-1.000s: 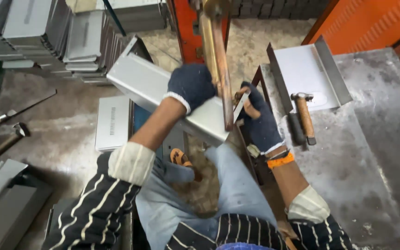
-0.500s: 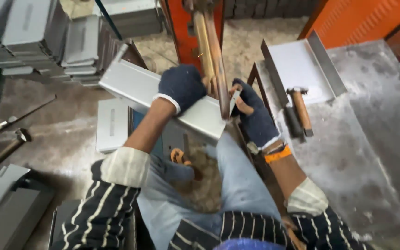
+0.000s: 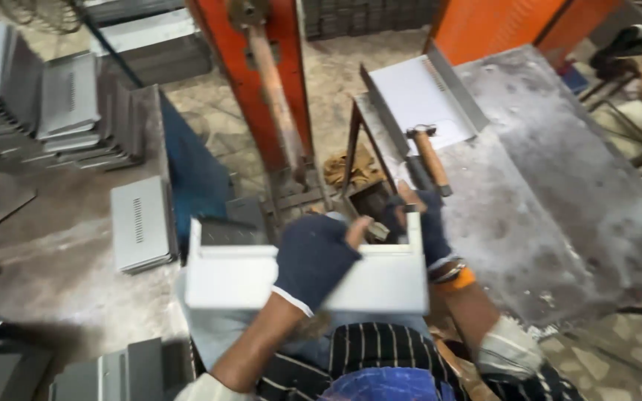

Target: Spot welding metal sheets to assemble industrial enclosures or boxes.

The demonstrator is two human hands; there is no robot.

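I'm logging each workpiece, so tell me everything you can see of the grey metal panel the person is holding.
The metal panel is a light grey, painted-looking sheet, long and rectangular, with edges folded up at its left and right ends. It is held level and crosswise over the person's lap, broad face toward the camera. The left hand, in a dark fingerless glove, grips its top edge near the middle. The right hand, gloved alike, holds the raised flange at the right end. Nothing else touches it, as far as can be seen.
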